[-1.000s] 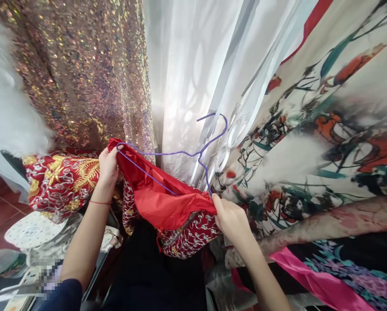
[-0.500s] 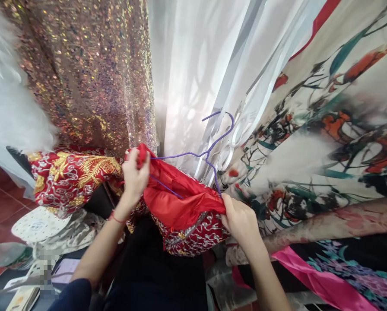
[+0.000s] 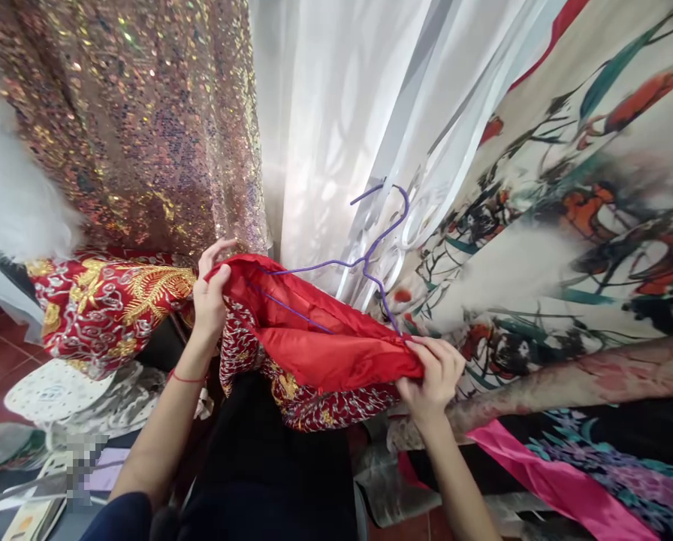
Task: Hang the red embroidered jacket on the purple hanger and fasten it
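Observation:
A red garment (image 3: pixel 314 353) with a shiny lining and gold and silver embroidery stretches between my hands over my lap. My left hand (image 3: pixel 209 289) grips its edge on the left, thumb over the red lining. On the right, my right hand (image 3: pixel 435 376) pinches the other end of the edge near a hanger's arm. The purple hanger (image 3: pixel 364 259) sits in the garment's opening, its hook standing free above the cloth. Its left end is hidden under the lining near my left hand, and its lower bar shows inside the opening.
A sequined gold cloth (image 3: pixel 145 135) and white sheer fabric (image 3: pixel 325 135) hang behind. Floral-printed cloth (image 3: pixel 584 248) fills the right. At lower left are a white dotted item (image 3: pixel 55 394) and a clear bottle (image 3: pixel 1 445). A black cloth with a pink band (image 3: pixel 556 473) lies lower right.
My hands have moved apart, left hand leftward and right hand rightward and slightly down. The garment's opening is stretched wider and flatter, with the hanger still inside.

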Demonstrator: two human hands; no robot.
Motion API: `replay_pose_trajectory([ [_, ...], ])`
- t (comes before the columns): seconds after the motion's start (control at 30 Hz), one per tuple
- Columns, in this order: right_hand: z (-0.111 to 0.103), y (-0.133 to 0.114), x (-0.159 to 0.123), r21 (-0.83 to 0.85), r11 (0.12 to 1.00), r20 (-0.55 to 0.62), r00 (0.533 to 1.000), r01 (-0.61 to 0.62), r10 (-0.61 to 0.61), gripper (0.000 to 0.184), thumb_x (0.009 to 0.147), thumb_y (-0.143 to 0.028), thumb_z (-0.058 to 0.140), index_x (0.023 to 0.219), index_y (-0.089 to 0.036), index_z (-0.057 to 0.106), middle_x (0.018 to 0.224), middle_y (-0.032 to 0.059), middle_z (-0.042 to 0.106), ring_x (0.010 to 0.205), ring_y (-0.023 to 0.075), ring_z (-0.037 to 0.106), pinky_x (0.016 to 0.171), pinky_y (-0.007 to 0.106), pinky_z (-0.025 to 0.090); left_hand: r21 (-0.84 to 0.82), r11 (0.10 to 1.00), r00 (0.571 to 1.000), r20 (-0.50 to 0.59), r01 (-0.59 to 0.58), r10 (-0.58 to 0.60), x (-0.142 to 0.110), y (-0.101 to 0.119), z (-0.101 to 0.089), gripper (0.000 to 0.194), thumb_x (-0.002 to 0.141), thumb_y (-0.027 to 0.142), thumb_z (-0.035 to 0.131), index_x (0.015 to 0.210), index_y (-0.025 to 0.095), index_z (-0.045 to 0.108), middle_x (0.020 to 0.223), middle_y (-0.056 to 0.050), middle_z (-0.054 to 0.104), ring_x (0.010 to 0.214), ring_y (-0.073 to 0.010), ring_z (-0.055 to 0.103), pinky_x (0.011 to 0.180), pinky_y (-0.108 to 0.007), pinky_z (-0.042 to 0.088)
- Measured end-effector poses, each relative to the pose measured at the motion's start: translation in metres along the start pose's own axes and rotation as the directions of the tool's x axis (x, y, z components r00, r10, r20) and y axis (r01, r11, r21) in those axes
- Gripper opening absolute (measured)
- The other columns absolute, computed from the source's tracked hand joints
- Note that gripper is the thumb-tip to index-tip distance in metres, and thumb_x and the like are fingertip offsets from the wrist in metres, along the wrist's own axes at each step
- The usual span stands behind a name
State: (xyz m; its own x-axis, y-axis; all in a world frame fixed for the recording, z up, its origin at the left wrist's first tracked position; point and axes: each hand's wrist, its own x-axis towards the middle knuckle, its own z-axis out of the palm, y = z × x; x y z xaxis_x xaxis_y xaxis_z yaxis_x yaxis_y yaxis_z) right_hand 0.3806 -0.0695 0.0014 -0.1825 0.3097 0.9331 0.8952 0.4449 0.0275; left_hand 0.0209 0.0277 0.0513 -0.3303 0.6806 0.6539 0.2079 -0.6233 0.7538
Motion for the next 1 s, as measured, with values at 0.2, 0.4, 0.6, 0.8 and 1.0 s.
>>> replay_pose_trajectory([
  [0.2,-0.001,0.002,0.002,0.015,0.96,0.069,0.957,0.28,-0.28,0.026,0.094,-0.014,0.05,0.112,-0.023,0.066,0.1,0.0096,0.068,0.094,0.0211,0.064,0.081,0.035,0.05,-0.063,0.97,0.97,0.081,0.234,-0.228,0.01,-0.001,0.002,0.035,0.081,0.045,0.064,0.095,0.016,0.076,0.096,-0.008,0.075,0.094,-0.0245,0.069,0.093,-0.038,0.055],
  [0.4,0.008,0.003,0.008,-0.066,0.96,0.134,0.955,0.273,-0.263,0.025,0.098,-0.029,0.049,0.111,-0.02,0.068,0.096,0.0119,0.068,0.091,0.0232,0.062,0.077,0.036,0.045,0.112,0.987,0.898,0.437,-0.116,0.056,0.037,-0.011,-0.004,0.037,0.089,0.05,0.051,0.08,0.019,0.07,0.115,-0.009,0.072,0.113,-0.0262,0.064,0.108,-0.04,0.046],
  [0.6,0.02,-0.029,0.033,-0.159,0.895,0.188,0.903,0.416,-0.386,0.023,0.092,-0.007,0.056,0.097,-0.022,0.072,0.1,0.0086,0.073,0.103,0.0214,0.059,0.092,0.039,0.037,0.064,0.995,0.891,0.453,-0.074,0.037,0.054,-0.035,0.0,0.041,0.079,0.038,0.067,0.115,0.02,0.059,0.112,-0.009,0.07,0.102,-0.0205,0.067,0.095,-0.033,0.052],
  [0.8,0.058,-0.046,0.088,-0.139,0.882,0.186,0.886,0.451,-0.424,0.022,0.099,-0.013,0.054,0.083,-0.017,0.068,0.069,0.0016,0.063,0.067,0.0141,0.051,0.067,0.031,0.032,0.268,0.922,0.756,0.654,-0.281,0.041,0.041,-0.012,-0.009,0.031,0.088,0.038,0.063,0.112,0.019,0.072,0.113,-0.008,0.075,0.103,-0.0217,0.068,0.095,-0.033,0.05],
  [1.0,0.108,-0.071,0.133,-0.045,0.91,0.109,0.907,0.413,-0.407,0.044,0.106,-0.036,0.047,0.066,-0.02,0.056,0.058,-0.0016,0.052,0.053,0.0122,0.042,0.057,0.033,0.023,0.241,0.956,0.879,0.476,-0.165,0.032,0.028,0.002,-0.024,0.027,0.091,0.039,0.06,0.094,0.018,0.078,0.084,-0.003,0.076,0.075,-0.0151,0.066,0.071,-0.025,0.05],
])
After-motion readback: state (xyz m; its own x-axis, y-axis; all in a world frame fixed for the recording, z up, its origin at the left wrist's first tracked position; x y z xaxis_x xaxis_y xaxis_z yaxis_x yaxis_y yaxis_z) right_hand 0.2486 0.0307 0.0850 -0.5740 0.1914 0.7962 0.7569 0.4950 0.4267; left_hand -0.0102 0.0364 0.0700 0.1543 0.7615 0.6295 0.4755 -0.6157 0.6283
